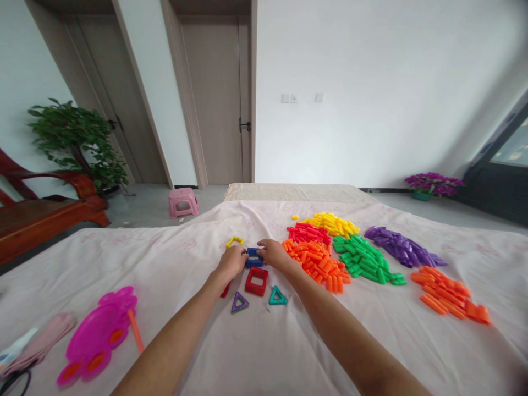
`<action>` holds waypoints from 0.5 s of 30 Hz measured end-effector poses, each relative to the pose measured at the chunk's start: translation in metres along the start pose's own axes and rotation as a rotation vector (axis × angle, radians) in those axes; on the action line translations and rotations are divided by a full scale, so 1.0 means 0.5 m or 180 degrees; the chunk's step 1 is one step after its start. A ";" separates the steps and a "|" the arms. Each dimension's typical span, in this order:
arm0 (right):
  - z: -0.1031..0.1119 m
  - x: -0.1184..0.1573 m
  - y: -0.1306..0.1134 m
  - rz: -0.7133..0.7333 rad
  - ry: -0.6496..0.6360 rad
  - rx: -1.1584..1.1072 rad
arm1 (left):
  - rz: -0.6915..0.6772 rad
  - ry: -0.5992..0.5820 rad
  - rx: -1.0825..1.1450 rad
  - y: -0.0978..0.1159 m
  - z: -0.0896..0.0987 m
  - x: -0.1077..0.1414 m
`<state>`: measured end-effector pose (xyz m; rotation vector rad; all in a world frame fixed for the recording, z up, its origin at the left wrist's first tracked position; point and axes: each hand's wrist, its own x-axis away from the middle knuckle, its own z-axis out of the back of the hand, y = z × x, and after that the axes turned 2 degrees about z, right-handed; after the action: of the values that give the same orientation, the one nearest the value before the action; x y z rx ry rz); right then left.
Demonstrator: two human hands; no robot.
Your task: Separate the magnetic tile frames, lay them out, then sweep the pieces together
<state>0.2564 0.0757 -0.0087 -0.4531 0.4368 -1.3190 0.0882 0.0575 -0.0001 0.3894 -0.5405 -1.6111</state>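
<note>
Both hands meet around blue blocks (pixel 254 263) near the middle of the cloth. My left hand (pixel 234 262) has its fingertips at their left side, and my right hand (pixel 273 254) is closed at their upper right. Just below lies a red square frame (pixel 256 281). A purple triangle (pixel 239 303) and a teal triangle (pixel 278 296) lie nearer to me. Behind my left hand is a yellow frame (pixel 235 241). Another red piece (pixel 225 290) is partly hidden by my left wrist.
Piles of orange (pixel 317 260), red (pixel 308 233), yellow (pixel 331 224), green (pixel 363 258) and purple (pixel 402 246) pieces lie right, with more orange pieces (pixel 449 292) farther right. A magenta tray (pixel 88 335), orange stick (pixel 135 331) and pink cloth (pixel 49 336) lie left.
</note>
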 end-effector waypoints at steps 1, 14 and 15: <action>-0.001 0.001 0.003 -0.0063 0.0065 0.0012 | 0.0027 0.0009 -0.0003 0.002 -0.003 -0.001; 0.027 -0.062 0.021 -0.0331 0.0435 0.0233 | 0.0240 0.0344 0.0042 0.042 -0.039 -0.110; 0.032 -0.061 0.022 -0.0317 0.0441 0.0236 | 0.0227 0.0369 0.0013 0.036 -0.032 -0.115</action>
<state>0.2685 0.1087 0.0001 -0.3262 0.4836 -1.4637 0.1184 0.1116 -0.0072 0.4587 -0.4647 -1.5091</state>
